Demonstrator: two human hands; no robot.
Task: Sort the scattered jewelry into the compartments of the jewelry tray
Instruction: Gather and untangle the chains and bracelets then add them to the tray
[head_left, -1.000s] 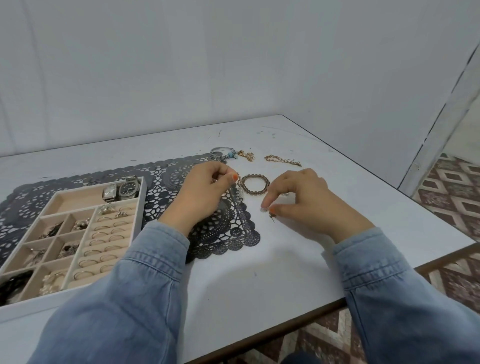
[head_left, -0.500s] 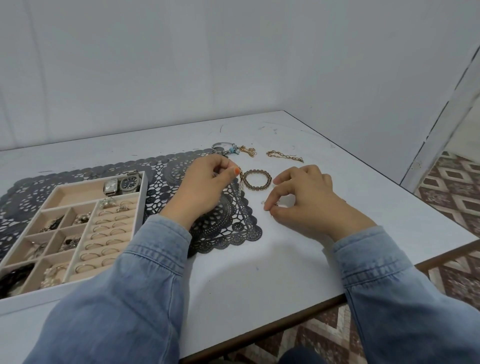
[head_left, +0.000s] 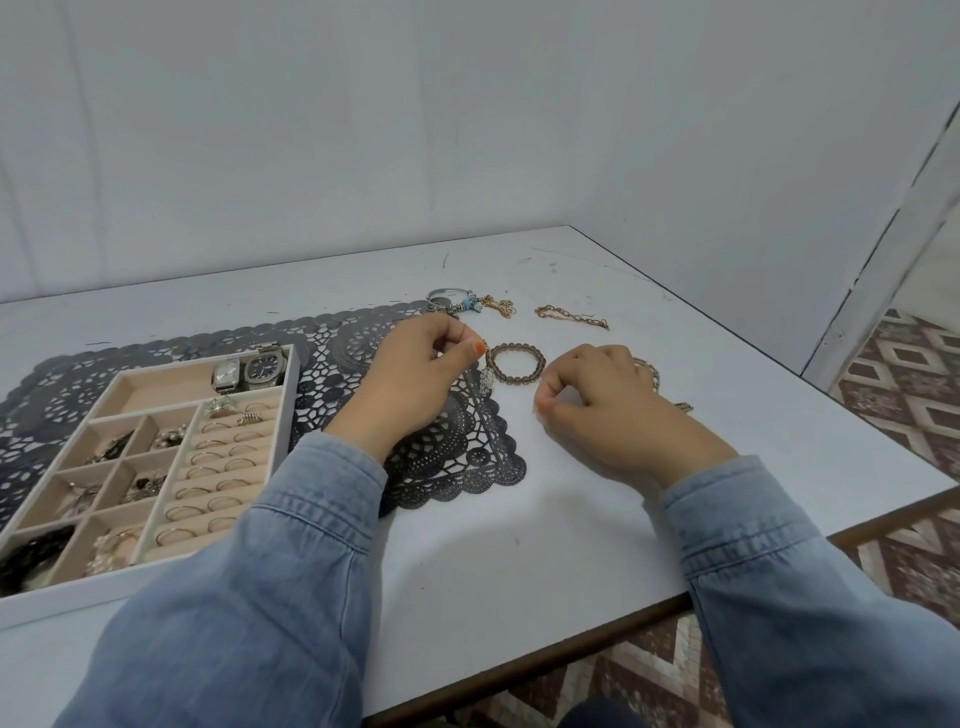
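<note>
Your right grip (head_left: 613, 410) is curling tighter on a tiny piece; your left grip (head_left: 410, 379) is pinching one too. The jewelry tray (head_left: 78, 587) is filling; bead bracelet (head_left: 519, 381) and gold chain (head_left: 571, 316) are waiting.

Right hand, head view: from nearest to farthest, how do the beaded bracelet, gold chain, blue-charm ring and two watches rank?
1. Beaded bracelet, just left of the right hand.
2. Gold chain, on the table behind the hand.
3. Blue-charm ring, farther back and left.
4. Watches, in the tray, far left.
</note>
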